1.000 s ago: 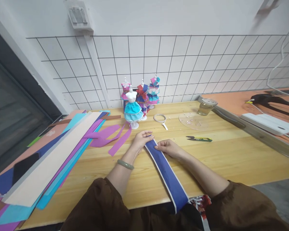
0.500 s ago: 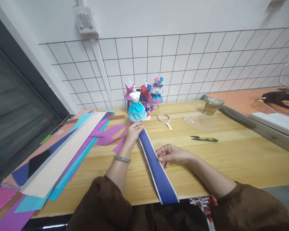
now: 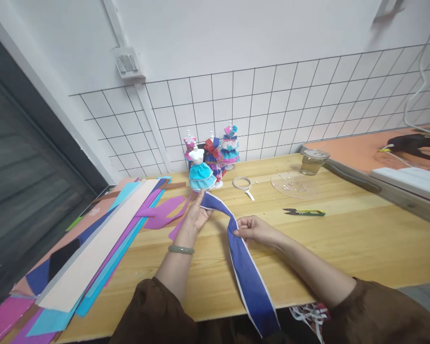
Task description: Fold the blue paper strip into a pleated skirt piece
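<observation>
A long blue strip with white edges [image 3: 249, 274] runs from the middle of the table down over its front edge. My left hand [image 3: 198, 213] holds the strip's far end between thumb and fingers, the palm partly turned up. Partway along, my right hand [image 3: 252, 230] pinches the strip's right edge, and the strip bends and twists between the two hands. Just beyond my left hand stands a small white dress form [image 3: 197, 155] in a tiered turquoise skirt [image 3: 202, 177].
Behind it are several dressed mini forms [image 3: 230, 148]. Coloured strips [image 3: 100, 243] and a dark phone [image 3: 62, 258] lie left. On the right are thread snips [image 3: 304, 212], a wire ring [image 3: 241, 183], a clear plate of small bits [image 3: 290, 185] and a lidded glass [image 3: 313, 162].
The strip lay nearly straight and flat; now it is raised and curved between my hands. My left hand has turned its palm upward. The camera view has tilted up slightly.
</observation>
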Tool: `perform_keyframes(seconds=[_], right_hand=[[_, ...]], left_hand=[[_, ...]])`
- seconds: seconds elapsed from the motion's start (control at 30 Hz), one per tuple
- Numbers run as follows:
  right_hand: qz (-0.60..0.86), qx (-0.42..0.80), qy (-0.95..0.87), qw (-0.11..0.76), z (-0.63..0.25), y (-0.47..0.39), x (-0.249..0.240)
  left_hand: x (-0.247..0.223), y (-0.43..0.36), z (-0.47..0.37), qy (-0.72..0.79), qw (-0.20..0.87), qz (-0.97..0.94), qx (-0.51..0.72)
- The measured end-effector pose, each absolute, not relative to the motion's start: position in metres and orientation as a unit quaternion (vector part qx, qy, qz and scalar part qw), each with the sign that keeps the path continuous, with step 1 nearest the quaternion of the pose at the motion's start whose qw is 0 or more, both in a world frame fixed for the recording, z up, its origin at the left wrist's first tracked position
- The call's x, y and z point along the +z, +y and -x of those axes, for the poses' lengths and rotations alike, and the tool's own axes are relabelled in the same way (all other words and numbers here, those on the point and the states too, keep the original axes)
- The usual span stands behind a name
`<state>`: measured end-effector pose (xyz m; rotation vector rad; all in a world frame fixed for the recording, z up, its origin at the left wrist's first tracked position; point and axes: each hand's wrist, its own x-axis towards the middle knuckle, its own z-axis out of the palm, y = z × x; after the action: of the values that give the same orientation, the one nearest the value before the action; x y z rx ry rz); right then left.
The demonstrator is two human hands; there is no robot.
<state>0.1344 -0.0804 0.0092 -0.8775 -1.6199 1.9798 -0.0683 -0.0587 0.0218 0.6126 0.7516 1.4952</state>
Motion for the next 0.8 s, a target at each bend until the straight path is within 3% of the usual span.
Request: perform_keyframes(seconds=[0.3,0.67,0.8], right_hand=[[0.267,0.737,-0.559,0.270,-0.137,-0.082,0.012],[0.224,0.745,-0.595,0.204,-0.136,-0.084,0.009],[0.213,0.745,-0.601,0.192,-0.138,-0.085,0.011]], left_hand=[[0.024,-0.067,0.063,0.293,0.671,-0.190,0.654],[0.013,-0.074,0.045,0.368,0.741,-0.279,0.488],[0.006,-0.070,0.042,0.322,0.777,-0.262,0.472]])
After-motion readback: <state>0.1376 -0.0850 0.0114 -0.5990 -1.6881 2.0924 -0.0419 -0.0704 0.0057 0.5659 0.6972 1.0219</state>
